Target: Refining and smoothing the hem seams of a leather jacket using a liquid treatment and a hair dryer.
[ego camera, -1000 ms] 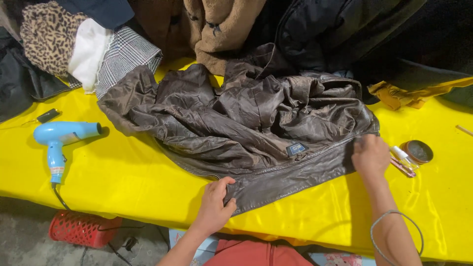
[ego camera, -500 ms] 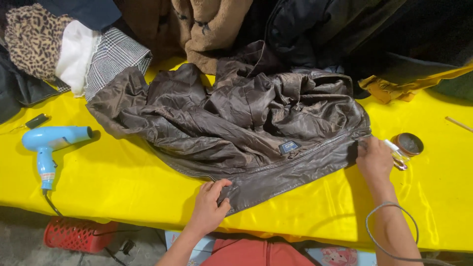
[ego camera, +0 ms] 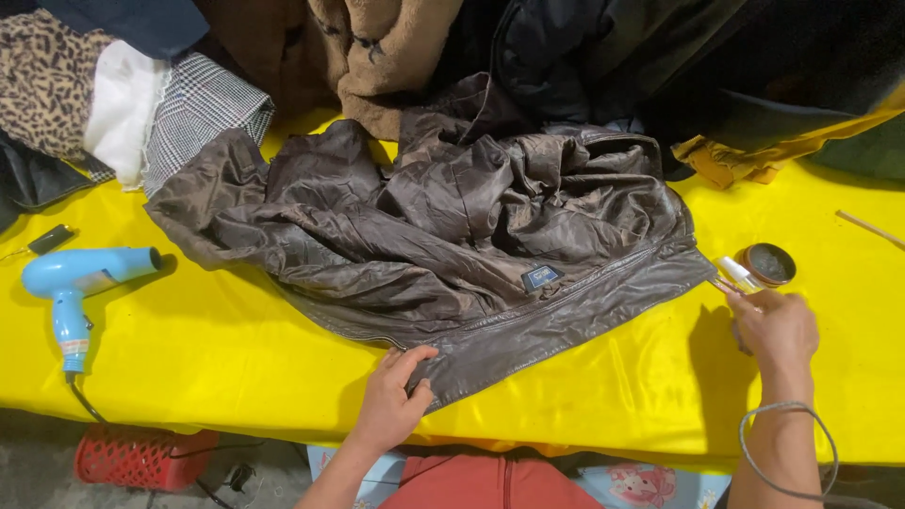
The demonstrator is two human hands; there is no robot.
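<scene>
A crumpled brown leather jacket (ego camera: 471, 236) lies spread on the yellow table (ego camera: 189, 349). My left hand (ego camera: 394, 403) grips the jacket's lower hem at the near edge, thumb on top. My right hand (ego camera: 778, 330) is off the jacket, just past its right corner. Its fingers are apart and reach a small white tube (ego camera: 735, 273) lying on the table. A round dark tin (ego camera: 768, 264) stands right behind the tube. A grey cord loops around my right wrist.
A light blue hair dryer (ego camera: 75, 278) lies at the left, its cord dropping over the table edge. A pile of clothes (ego camera: 377, 57) lines the back. There is a thin wooden stick (ego camera: 867, 228) at far right and a red basket (ego camera: 141, 457) on the floor.
My right hand has left the jacket's right corner and moved to the tube by the tin. My left hand stays on the hem. The view has shifted slightly.
</scene>
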